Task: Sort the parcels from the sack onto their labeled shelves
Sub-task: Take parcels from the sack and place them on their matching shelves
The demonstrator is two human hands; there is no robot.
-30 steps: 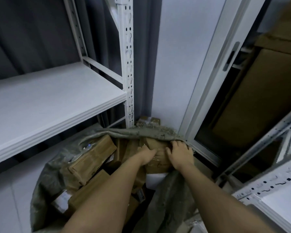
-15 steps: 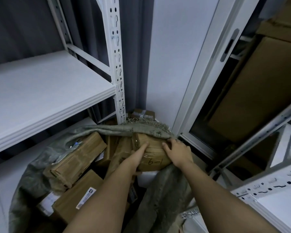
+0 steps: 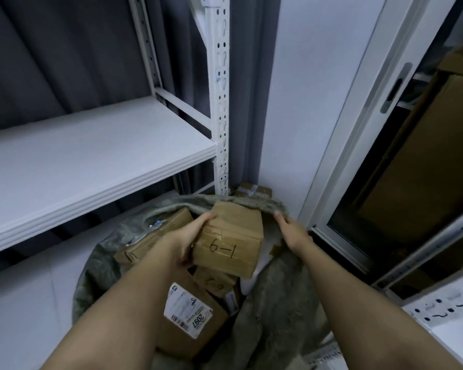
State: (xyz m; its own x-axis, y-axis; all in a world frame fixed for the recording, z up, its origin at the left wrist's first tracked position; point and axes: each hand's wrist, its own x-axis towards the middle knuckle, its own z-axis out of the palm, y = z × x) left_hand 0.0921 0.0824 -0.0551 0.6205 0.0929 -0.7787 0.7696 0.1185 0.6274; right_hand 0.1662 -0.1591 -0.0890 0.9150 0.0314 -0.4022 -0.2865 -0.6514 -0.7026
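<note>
Lifted since—cardboard parcel, left hand

Dim, cool, even indoor light with no visible source. The white shelf reads brightest; soft shadow lies beneath it and inside the sack. Wide-angle distortion bows the upright post and door frame. Edges slightly blurred; no glare.
</note>
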